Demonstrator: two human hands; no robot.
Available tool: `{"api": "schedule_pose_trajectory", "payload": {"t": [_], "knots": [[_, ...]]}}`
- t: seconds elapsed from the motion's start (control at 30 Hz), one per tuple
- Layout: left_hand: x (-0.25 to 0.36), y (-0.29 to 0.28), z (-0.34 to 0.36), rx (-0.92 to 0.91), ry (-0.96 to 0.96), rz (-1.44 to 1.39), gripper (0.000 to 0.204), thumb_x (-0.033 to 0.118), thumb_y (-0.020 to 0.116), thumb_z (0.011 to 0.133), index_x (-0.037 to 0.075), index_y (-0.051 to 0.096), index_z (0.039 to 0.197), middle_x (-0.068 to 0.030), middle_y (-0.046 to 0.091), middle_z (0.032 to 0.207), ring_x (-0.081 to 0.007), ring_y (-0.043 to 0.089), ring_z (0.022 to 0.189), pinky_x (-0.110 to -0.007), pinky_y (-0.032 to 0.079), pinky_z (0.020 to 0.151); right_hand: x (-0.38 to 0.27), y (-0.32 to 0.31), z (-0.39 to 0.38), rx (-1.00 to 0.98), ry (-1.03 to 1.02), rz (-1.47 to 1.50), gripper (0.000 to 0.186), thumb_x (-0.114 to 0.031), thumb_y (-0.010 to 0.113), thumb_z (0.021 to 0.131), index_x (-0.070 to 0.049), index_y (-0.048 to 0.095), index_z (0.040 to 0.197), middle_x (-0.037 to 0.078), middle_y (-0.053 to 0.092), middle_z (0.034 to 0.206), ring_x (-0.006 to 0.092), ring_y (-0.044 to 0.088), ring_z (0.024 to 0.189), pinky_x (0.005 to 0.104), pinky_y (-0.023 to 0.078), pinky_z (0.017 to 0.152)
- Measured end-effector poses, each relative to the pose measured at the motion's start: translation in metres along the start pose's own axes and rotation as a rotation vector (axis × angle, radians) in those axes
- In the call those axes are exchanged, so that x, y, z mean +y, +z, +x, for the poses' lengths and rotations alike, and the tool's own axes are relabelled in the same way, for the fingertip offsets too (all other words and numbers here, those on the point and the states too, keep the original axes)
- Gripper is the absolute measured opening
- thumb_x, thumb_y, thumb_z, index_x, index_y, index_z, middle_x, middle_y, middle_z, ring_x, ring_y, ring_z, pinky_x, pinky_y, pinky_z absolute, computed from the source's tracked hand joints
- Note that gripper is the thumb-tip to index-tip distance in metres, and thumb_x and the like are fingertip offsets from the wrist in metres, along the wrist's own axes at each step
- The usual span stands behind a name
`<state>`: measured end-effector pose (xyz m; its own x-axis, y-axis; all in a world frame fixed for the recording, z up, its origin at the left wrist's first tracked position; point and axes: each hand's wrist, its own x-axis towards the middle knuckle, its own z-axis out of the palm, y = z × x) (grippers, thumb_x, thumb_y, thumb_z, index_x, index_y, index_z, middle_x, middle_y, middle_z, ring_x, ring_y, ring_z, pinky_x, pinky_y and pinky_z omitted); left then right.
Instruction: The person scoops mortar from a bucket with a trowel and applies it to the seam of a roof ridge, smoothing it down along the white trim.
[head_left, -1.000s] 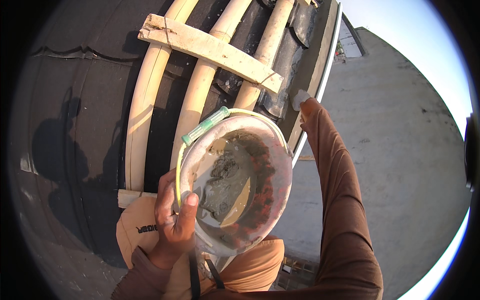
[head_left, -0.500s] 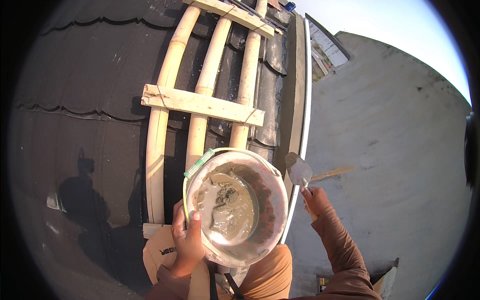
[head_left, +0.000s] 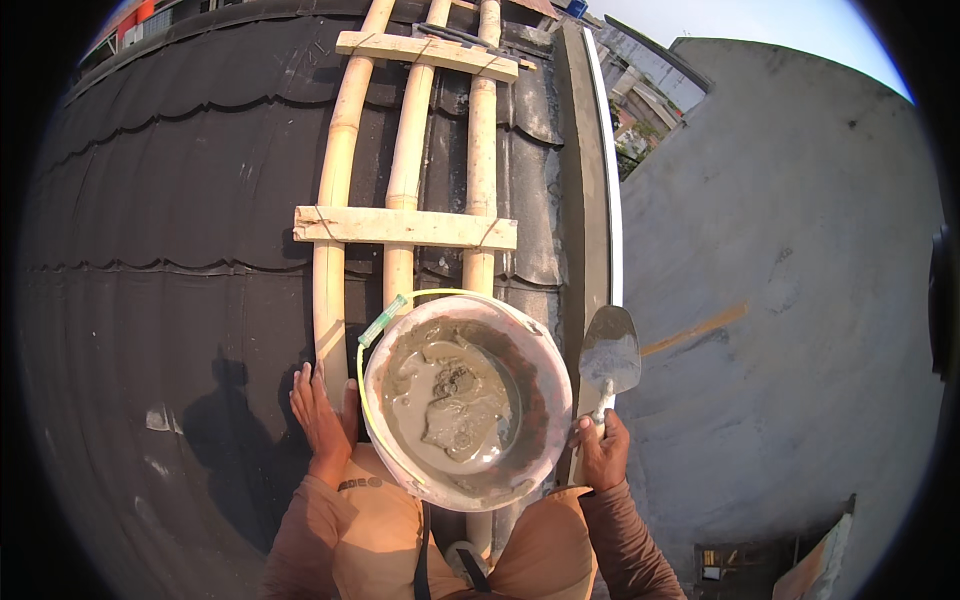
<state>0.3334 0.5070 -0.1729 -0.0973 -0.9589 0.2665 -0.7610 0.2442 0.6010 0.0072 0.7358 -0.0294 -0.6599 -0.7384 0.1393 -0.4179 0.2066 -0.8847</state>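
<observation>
Between my knees and the bamboo ladder sits a round bucket (head_left: pixel 552 385), its pale rim smeared, a yellow handle with a green grip folded to its left side. Wet grey mortar (head_left: pixel 462 400) lies inside, with a thicker lump in the middle. My left hand (head_left: pixel 325 420) is open, fingers stretched along the left bamboo pole (head_left: pixel 329 300), off the bucket. In my right hand (head_left: pixel 603 450) is the handle of a trowel (head_left: pixel 611 350). Its blade points away from me over the wall edge, right of the bucket.
Wooden crosspieces (head_left: pixel 405 227) tie the bamboo poles together on the dark tiled roof (head_left: pixel 180 190). A narrow mortar-topped ledge (head_left: pixel 585 200) with a white edge runs along the right. Beyond it there is a drop beside a grey plastered wall (head_left: pixel 790 230).
My left hand has let go of the bucket rim and moved left to the bamboo pole. The trowel has swung closer to the bucket, its blade now pointing straight ahead.
</observation>
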Motion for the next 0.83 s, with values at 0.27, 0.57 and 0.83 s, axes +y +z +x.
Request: {"api": "schedule_pose_trajectory", "payload": {"t": [0.27,0.57,0.83], "knots": [[0.005,0.041,0.046,-0.080,-0.211,0.056,0.091,0.054,0.058,0.098,0.001,0.020,0.162,-0.0222,0.025,0.166,-0.0375,0.014,0.158,-0.058,0.003,0.126,-0.013,-0.042,0.036,-0.124,0.175,-0.010,0.031,-0.031,0.059,0.106,0.000,0.060,0.112,0.003,0.061,0.081,0.0102,0.058,0.060,0.0257,0.047,0.053],[0.010,0.061,0.124,0.062,-0.348,0.108,0.078,0.051,0.056,0.102,0.006,0.030,0.159,-0.0180,0.040,0.158,-0.0320,0.033,0.151,-0.053,0.019,0.127,-0.131,-0.047,0.237,-0.244,0.251,-0.717,0.032,-0.019,0.057,0.100,0.006,0.057,0.118,0.009,0.059,0.078,0.0149,0.057,0.054,0.0306,0.047,0.046],[0.007,0.081,0.129,0.078,-0.361,0.063,0.076,0.046,0.063,0.099,0.008,0.033,0.158,-0.0185,0.046,0.156,-0.0332,0.044,0.145,-0.051,0.026,0.126,-0.180,0.028,0.488,-0.282,-0.146,-1.668,0.047,-0.034,0.065,0.097,-0.010,0.060,0.137,0.020,0.072,0.121,0.0333,0.072,0.107,0.0507,0.054,0.090]]}}
